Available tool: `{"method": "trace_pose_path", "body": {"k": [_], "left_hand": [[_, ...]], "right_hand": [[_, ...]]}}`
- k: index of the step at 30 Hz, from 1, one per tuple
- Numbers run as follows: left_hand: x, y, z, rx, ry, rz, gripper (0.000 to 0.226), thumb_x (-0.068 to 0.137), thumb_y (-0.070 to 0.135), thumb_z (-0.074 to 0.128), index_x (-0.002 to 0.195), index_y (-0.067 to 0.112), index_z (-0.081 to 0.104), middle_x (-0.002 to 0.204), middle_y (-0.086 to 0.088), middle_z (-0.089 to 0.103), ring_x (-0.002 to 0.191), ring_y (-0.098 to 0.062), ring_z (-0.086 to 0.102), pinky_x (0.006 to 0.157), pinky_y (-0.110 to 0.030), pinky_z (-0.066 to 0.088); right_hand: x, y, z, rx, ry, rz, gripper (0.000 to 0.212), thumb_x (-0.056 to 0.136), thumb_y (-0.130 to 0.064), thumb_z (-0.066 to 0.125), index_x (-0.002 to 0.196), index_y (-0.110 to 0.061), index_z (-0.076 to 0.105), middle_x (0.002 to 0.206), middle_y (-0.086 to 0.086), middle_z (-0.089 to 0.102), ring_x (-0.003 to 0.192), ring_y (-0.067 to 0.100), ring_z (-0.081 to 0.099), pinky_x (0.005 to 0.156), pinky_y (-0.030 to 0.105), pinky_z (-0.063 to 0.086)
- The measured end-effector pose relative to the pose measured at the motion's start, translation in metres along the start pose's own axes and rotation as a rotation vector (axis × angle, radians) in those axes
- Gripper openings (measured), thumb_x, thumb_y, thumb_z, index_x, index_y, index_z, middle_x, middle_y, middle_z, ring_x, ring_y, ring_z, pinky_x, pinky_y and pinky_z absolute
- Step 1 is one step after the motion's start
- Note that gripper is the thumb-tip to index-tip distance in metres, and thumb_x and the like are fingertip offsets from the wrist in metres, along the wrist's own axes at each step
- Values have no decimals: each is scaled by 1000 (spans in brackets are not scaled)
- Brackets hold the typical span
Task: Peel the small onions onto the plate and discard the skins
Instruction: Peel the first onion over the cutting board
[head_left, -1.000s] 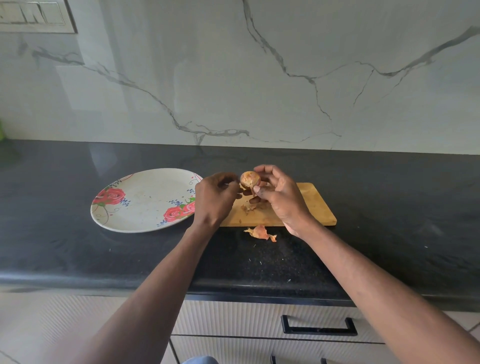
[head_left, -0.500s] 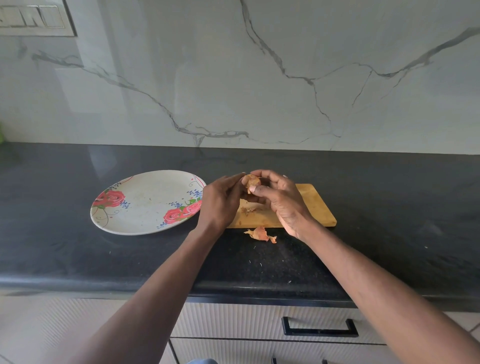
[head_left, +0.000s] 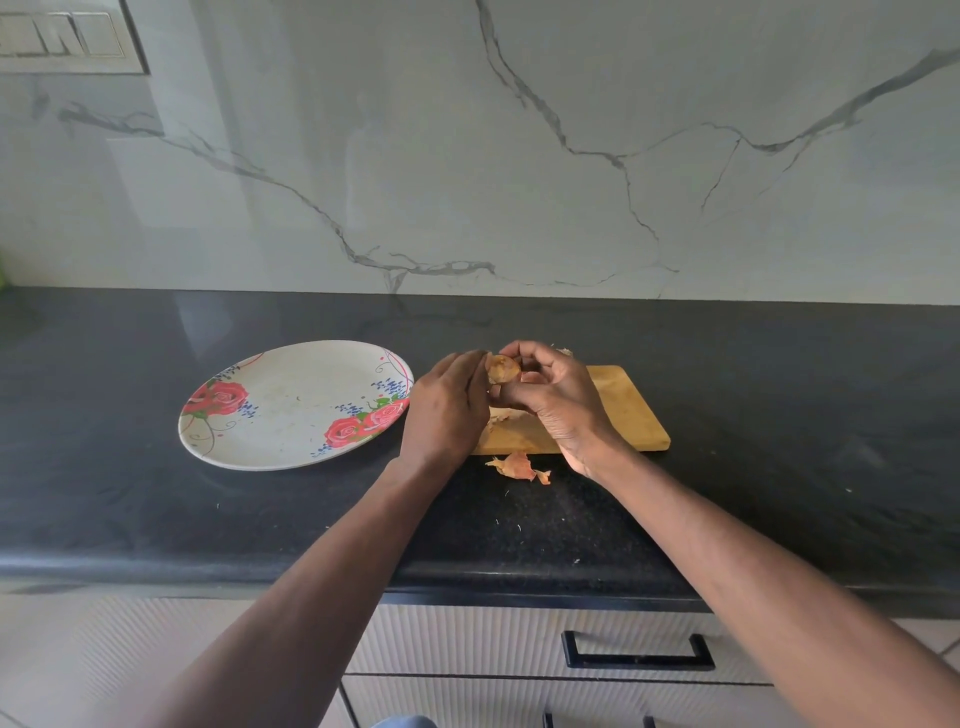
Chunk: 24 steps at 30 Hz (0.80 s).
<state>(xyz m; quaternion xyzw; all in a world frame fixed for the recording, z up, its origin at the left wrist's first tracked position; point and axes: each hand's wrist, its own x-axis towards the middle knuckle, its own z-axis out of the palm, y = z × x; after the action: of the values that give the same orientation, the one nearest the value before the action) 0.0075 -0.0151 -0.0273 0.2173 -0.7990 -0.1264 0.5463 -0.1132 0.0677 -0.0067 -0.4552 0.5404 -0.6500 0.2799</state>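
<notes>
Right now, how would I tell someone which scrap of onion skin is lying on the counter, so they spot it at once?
Start at the black counter and find the wooden cutting board right of the flowered plate. Just off the board's near edge lies the onion skin, between the two forearms. It is the only orange-pink curled scrap on bare black stone, not on the wood.

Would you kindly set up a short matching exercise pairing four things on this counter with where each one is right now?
Things:
1. small onion
2. floral plate
3. loose skin
4. cutting board

Places:
A. on the dark counter, just in front of the board
B. held between the left hand and the right hand
C. under the hands, right of the plate
D. on the counter, left of the hands

Pairs: 1-B, 2-D, 3-A, 4-C
</notes>
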Motion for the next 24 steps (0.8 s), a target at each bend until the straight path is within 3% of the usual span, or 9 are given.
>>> {"method": "trace_pose_path", "body": {"k": [8,14,19,22,24], "left_hand": [[0,3,-1,119,-4,36,16,99,6,57,94,-3,70,86,-16,71,76,-32,66,61,-42,54],[2,1,-2,84,38,-113,21,101,9,55,93,-1,72,85,-14,71,75,-30,63,63,-26,36],[4,-9,-6,87,-31,-184,26,101,12,54,81,1,67,75,-12,67,67,-30,59,62,-42,46],[4,-6,-9,62,-93,-185,17,99,11,58,101,5,74,96,-10,72,78,-26,64,72,-41,55],[4,-3,-10,61,-129,-208,28,95,5,59,119,11,72,118,-4,66,89,-19,62,80,-33,54]], "right_hand": [[-1,4,0,21,-7,2,33,76,6,78,106,-7,73,104,21,73,94,27,73,82,39,61],[1,4,2,89,-36,35,31,79,1,78,108,-7,73,110,21,71,98,32,72,87,45,60],[2,-7,-2,303,-16,97,26,88,4,64,110,-7,70,107,19,73,80,32,72,75,33,61],[4,-9,-6,313,28,105,28,89,4,56,115,0,61,93,21,72,76,34,69,66,33,57],[4,-9,-6,294,48,107,24,88,3,56,112,0,58,90,22,71,75,34,68,57,31,54]]}}
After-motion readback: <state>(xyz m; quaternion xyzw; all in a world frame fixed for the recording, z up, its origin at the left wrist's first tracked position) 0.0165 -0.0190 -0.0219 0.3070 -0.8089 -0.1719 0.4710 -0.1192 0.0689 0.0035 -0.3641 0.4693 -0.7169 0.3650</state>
